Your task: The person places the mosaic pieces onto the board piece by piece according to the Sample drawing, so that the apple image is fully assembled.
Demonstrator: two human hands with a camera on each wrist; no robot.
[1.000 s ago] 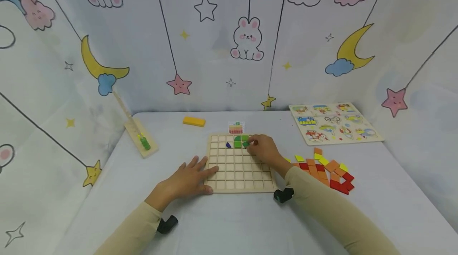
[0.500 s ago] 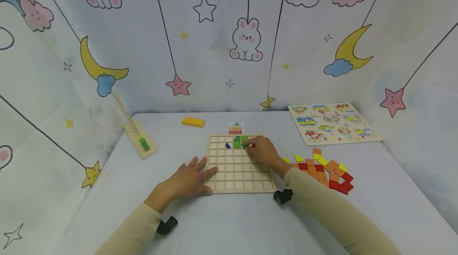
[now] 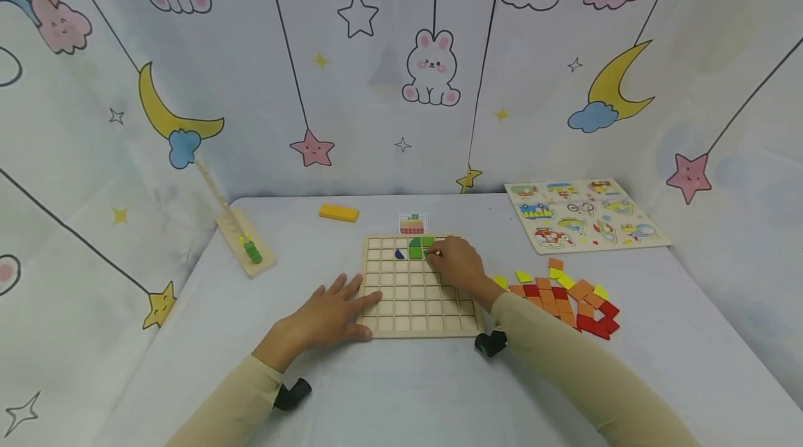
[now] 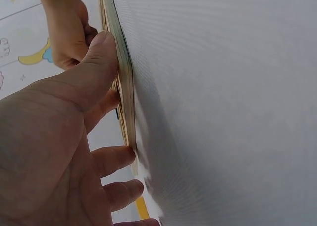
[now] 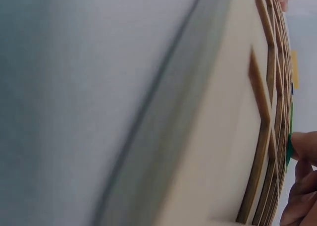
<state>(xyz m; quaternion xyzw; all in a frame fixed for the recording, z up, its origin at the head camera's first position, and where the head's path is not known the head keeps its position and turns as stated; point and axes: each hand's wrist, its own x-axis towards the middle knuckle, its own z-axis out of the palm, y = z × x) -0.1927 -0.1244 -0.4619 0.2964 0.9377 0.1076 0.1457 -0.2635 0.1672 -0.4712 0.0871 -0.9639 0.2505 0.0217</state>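
A wooden grid board (image 3: 401, 307) lies on the white table, with several green tiles (image 3: 415, 249) and one small dark blue piece (image 3: 399, 254) in its far cells. My left hand (image 3: 329, 311) rests on the board's left edge with its fingers spread; in the left wrist view the thumb and fingertips touch the wooden side. Over the board's far right part, my right hand (image 3: 458, 266) pinches a small dark green tile (image 5: 289, 149) between thumb and fingers, low at the grid. Most of that tile is hidden by the fingertips.
A small picture card (image 3: 413, 223) lies behind the board. Orange, red and yellow tiles (image 3: 564, 300) are scattered right of it. Further off are a picture puzzle board (image 3: 586, 217), a yellow block (image 3: 339, 213) and a wooden stand with a green caterpillar figure (image 3: 252, 252).
My right hand has shifted slightly left and now covers more of the dark green tile. My left hand stays in place on the board.
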